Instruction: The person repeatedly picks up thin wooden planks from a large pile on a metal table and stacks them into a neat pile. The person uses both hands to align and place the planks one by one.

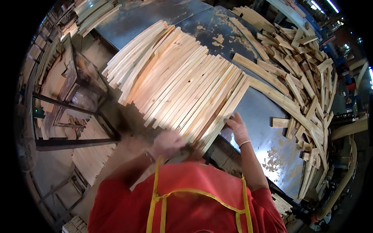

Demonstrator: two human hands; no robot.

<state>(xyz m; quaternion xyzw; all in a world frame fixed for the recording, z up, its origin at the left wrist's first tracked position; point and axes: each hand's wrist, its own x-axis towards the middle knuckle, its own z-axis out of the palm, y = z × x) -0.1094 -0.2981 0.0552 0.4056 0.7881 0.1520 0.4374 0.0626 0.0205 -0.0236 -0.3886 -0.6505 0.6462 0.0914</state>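
1. Fingers of my left hand (168, 143) blur by near ends of the wooden slats (182, 77); their grip I can't tell.
2. My right hand (238, 131), part-open, is at the outer side of the rightmost slat (222, 116).
3. Ahead on the desk (258, 112), slats slant away rightward.

Head cam (L of 2), wide fisheye, looks down & fwd from wearer's head: red cloth apron w/ yellow edging (198, 176) nearest, at btm; L hand (169, 142) & R hand (238, 131) mid-dist.; shiny blue-grey flat tabletop (258, 110) runs on beyond, edges bending.
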